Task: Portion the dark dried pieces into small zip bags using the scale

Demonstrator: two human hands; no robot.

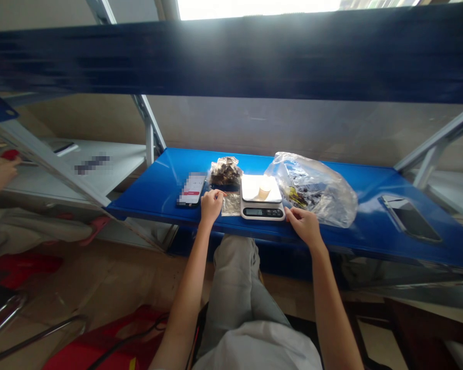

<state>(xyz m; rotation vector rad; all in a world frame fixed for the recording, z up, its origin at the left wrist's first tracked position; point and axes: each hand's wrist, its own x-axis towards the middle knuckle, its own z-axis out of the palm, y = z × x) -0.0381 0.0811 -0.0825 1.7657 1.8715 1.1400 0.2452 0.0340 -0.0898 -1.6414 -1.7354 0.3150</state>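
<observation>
A white digital scale (263,211) sits on the blue shelf top with a small beige cup (264,192) on its platform. My left hand (212,205) is left of the scale, its fingers curled in at the edge of a small flat clear plastic packet (230,205); whether it grips the packet is unclear. Fingertips of my right hand (304,224) are pressed together by the scale's right front corner; what they hold, if anything, is hidden. Behind the packet lies a crinkled clear bag of dark material (225,173). Right of the scale rests a large clear plastic bag (332,198) containing dark and yellow pieces.
A lit phone (192,189) lies left of my left hand; another phone (412,218) is at the far right. A blue beam (231,61) crosses above the work surface. At the left, another person's hand (2,172) is over a white shelf (119,154).
</observation>
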